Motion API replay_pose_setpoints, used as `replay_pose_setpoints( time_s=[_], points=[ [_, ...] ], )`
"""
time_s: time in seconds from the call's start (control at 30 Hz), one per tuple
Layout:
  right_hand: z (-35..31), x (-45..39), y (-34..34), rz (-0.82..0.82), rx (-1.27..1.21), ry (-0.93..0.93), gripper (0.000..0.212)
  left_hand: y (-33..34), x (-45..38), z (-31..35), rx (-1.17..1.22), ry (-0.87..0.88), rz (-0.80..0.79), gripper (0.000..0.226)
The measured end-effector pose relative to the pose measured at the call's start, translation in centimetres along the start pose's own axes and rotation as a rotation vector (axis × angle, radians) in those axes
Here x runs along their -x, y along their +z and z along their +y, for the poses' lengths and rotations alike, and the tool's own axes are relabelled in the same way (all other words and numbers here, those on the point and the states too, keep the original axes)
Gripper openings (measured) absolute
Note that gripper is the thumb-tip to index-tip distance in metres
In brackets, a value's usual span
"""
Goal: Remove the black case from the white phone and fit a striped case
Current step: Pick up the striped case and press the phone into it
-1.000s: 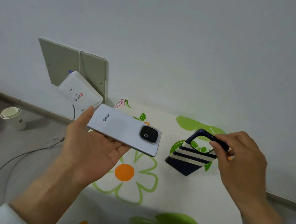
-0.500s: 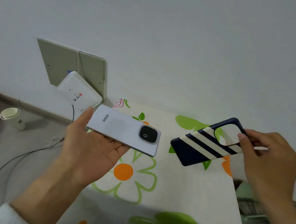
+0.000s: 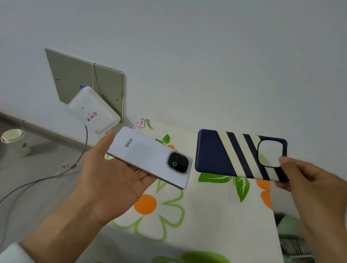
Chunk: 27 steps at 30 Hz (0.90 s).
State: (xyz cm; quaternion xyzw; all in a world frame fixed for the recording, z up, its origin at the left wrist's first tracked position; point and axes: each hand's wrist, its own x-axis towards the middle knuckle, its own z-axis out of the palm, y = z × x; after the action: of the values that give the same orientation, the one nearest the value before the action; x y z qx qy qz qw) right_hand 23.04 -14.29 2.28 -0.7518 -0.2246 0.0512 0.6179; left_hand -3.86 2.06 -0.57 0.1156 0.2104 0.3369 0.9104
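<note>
Left hand point(image 3: 113, 180): palm up, fingers spread flat beneath the bare white slab-shaped phone point(image 3: 149, 155), thumb laid along the phone's end at 9 o'clock; the grip is a loose open cradle, not a clamp. The phone lies back-up, its dark square camera block toward 3 o'clock and its long axis tilted down toward that side. Right hand point(image 3: 313, 185): thumb and fingers pinched together on the camera-cutout end of the navy hard-shell case with cream diagonal stripes point(image 3: 240, 155), thumb tip at the cutout's rim. The case is held level in the air, outer face to the camera, its free end pointing to 9 o'clock. A narrow gap separates that end from the phone's camera corner; the two do not touch. Both forearms enter from 6 o'clock. Beneath lies the white floral-print tablecloth point(image 3: 212, 213), bare under both objects. At 10 o'clock, well apart: a white plastic router box point(image 3: 94, 113) and stacked paper cups point(image 3: 15, 140).
</note>
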Motion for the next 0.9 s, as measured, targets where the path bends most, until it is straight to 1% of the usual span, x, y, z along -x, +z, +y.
replay_pose_setpoints(
  time_s=[0.2, 0.33, 0.4, 0.53, 0.67, 0.9],
  points=[
    [0.6, 0.5, 1.9, -0.085, -0.132, 0.146, 0.003, 0.1, -0.1, -0.4, 0.018, -0.022, -0.021, 0.072],
    [0.9, 1.1, 3.3, -0.147, -0.193, 0.228, 0.010, 0.3, -0.1, -0.8, 0.043, -0.038, -0.043, 0.074],
    [0.8, 1.6, 4.1, -0.179, -0.219, 0.269, 0.009, 0.4, -0.2, -1.1, 0.057, -0.050, -0.060, 0.076],
    [0.7, 2.4, 5.5, -0.205, -0.247, 0.304, 0.012, 0.6, 0.0, -1.4, 0.072, -0.072, -0.090, 0.077],
    [0.5, 3.0, 6.5, -0.226, -0.237, 0.331, 0.012, 0.8, 0.2, -1.7, 0.040, -0.066, -0.102, 0.074],
    [0.4, 3.8, 7.4, -0.247, -0.224, 0.378, 0.013, 1.4, 0.6, -2.1, -0.002, -0.042, -0.051, 0.078]
  ],
)
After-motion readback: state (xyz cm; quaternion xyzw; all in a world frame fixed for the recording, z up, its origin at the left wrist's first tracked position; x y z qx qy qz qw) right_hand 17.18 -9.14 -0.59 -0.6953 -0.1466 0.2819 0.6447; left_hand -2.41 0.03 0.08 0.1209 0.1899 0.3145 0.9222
